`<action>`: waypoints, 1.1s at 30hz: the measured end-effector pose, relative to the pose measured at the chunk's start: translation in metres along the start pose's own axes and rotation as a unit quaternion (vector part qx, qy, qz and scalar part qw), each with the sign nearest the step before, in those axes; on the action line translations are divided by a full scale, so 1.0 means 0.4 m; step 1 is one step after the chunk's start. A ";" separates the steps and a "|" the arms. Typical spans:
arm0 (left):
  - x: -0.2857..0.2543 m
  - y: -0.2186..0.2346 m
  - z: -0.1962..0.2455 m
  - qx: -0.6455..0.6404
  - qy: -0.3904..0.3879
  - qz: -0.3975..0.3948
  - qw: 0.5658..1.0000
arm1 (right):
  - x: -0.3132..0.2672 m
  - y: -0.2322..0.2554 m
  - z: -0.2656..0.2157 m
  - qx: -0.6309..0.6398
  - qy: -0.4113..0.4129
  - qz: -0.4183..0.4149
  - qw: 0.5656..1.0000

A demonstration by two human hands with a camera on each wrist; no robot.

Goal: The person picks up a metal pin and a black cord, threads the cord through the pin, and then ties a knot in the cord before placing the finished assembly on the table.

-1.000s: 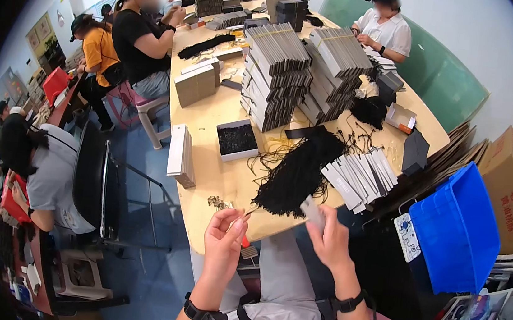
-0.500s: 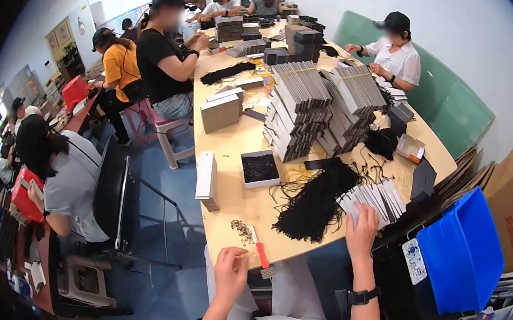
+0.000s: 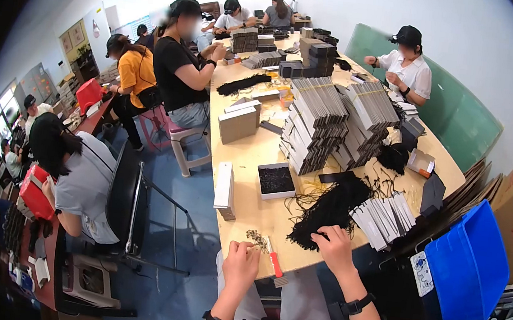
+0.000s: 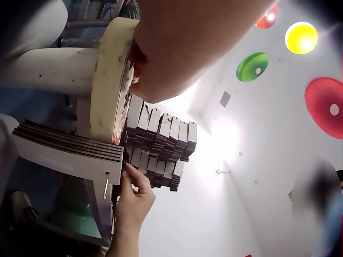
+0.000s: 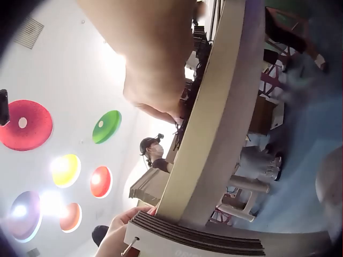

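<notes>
My left hand [image 3: 240, 264], fingers bent, is over the table's front edge beside a small pile of metal pieces [image 3: 257, 240]; whether it pinches one I cannot tell. A red-handled tool [image 3: 275, 264] lies just right of it. At the near end of a bundle of black cords [image 3: 331, 208], my right hand [image 3: 336, 251] pinches the cord ends. In the left wrist view, that right hand [image 4: 133, 201] has thumb and forefinger together. A stack of grey strips [image 4: 69, 160] with a metal pin juts from the table edge. My left hand [image 5: 119, 230] shows behind it in the right wrist view.
Fanned white cards [image 3: 383, 220] lie right of the cords. Behind stand tall stacks of grey cards [image 3: 316, 126]. A box of black bits [image 3: 276, 182] and an upright white block [image 3: 225, 189] are at left. A blue bin [image 3: 467, 263] stands right. Several people sit around.
My right hand has put a grey card onto the fanned cards, let go and moved left to the black cords. The left hand has moved beside the metal pieces. The head view has shifted.
</notes>
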State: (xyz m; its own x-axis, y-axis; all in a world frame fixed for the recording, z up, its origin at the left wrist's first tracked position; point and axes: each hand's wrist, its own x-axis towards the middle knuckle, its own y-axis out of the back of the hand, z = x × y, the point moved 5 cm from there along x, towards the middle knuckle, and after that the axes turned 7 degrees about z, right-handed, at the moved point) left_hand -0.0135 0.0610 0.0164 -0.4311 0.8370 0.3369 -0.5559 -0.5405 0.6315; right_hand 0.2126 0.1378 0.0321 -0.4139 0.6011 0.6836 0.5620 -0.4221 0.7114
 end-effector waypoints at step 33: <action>-0.057 0.021 0.031 -0.258 0.110 -0.117 0.953 | -0.039 -0.001 -0.218 0.432 -0.328 -0.091 0.835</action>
State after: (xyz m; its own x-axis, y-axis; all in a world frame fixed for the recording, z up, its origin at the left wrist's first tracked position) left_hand 0.0006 0.0386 0.0227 -0.3595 0.9323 0.0399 -0.9060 -0.3590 0.2241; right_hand 0.1564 0.0694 0.0355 -0.2277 0.9637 0.1392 0.9567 0.1948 0.2165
